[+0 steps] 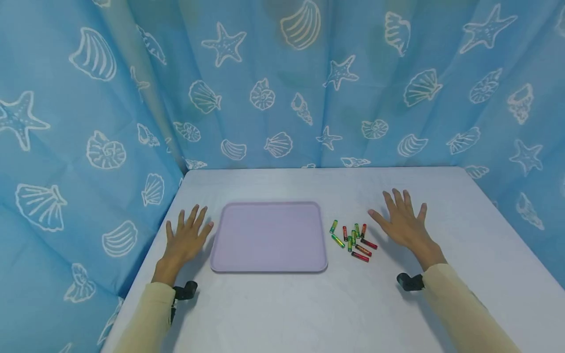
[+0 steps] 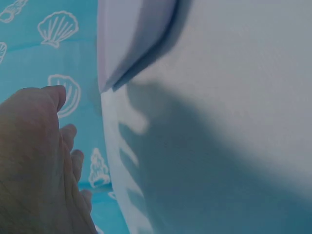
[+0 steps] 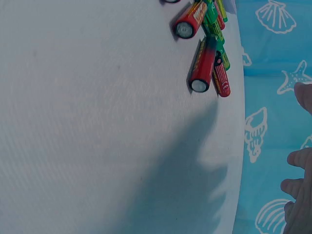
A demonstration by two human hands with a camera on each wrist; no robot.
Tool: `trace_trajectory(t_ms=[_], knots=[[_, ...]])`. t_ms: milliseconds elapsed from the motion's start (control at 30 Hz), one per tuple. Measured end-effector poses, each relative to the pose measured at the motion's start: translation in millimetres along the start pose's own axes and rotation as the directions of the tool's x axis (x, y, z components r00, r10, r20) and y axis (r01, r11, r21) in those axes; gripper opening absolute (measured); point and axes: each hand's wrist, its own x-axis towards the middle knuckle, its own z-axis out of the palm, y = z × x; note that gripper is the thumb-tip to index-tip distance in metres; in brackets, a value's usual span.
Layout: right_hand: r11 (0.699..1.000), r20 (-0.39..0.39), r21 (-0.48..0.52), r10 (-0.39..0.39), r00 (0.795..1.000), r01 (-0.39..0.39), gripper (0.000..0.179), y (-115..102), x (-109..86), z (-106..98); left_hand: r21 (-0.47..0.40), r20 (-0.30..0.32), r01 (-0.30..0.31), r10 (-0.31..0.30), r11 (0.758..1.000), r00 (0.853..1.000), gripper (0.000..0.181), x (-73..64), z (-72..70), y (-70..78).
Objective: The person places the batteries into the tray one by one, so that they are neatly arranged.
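My left hand [image 1: 182,243] hovers over the table to the left of a pale purple tray [image 1: 269,267], fingers spread and holding nothing. Its shadow falls on the cloth beside the tray's edge [image 2: 112,73] in the left wrist view. On the other side, my right hand [image 1: 404,225] is held above the table with fingers spread, also holding nothing. Just left of it lies a loose group of small batteries, some red [image 1: 364,250], some green [image 1: 337,240]. The right wrist view shows a red battery [image 3: 202,68] close up, with the hand's shadow near it.
White cloth covers the table [image 1: 282,314]. A blue curtain [image 1: 265,63] with white shells and starfish hangs behind the table and along its sides. Dark wrist camera mounts [image 1: 409,282] stick out from both cream sleeves [image 1: 463,304].
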Motion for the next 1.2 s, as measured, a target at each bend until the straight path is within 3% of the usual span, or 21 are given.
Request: trace_trajectory(t_ms=[300, 600, 733, 900, 1000, 1200], knots=[[1.0, -0.014, 0.022, -0.005, 1.0, 0.006, 0.087, 9, -7.9, 7, -0.025, -0.021, -0.004, 0.003, 1.0, 1.0, 0.07, -7.8, 2.7, -5.8], [0.994, -0.144, 0.081, -0.057, 0.988, 0.069, 0.063, 9, -28.4, 10, -0.182, -0.075, 0.028, -0.042, 0.983, 0.996, 0.066, -9.8, 3.6, -0.5], [0.988, -0.189, 0.13, -0.055, 0.98, 0.08, 0.054, 6, -35.8, 10, -0.316, -0.074, 0.018, -0.043, 0.948, 0.996, 0.061, -6.7, 9.8, -0.2], [0.972, -0.207, 0.22, -0.033, 0.978, 0.08, 0.049, 2, -45.7, 13, -0.491, -0.139, 0.0, -0.079, 0.871, 0.987, 0.058, -3.2, 14.7, 2.1], [0.961, -0.213, 0.266, -0.024, 0.977, 0.082, 0.048, -2, -49.9, 17, -0.547, -0.182, -0.002, -0.117, 0.837, 0.976, 0.057, -3.6, 16.2, 5.0], [0.947, -0.227, 0.306, -0.026, 0.974, 0.096, 0.043, -11, -54.0, 26, -0.622, -0.169, 0.044, -0.189, 0.782, 0.967, 0.055, -7.0, 20.1, 5.6]])
